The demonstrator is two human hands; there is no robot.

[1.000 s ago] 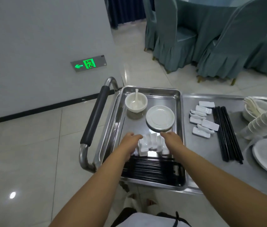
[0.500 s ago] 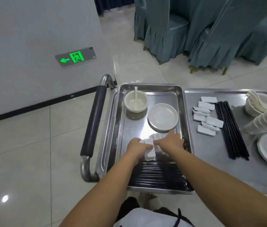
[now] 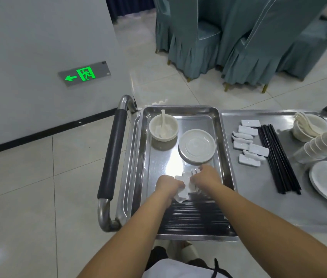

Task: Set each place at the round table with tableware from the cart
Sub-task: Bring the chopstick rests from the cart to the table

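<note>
Head view of a steel tray (image 3: pixel 223 137) on the cart (image 3: pixel 258 207). The left hand (image 3: pixel 167 185) and right hand (image 3: pixel 206 176) meet over a cluster of white chopstick rests (image 3: pixel 184 185) at the tray's near middle — fingers curled round the pieces, apparently gripping them, though the fingertips are hidden. Just behind the hands lie black chopsticks (image 3: pixel 194 215); farther off, a plate (image 3: pixel 197 146) and a bowl (image 3: pixel 163 130) holding a spoon (image 3: pixel 163 122).
</note>
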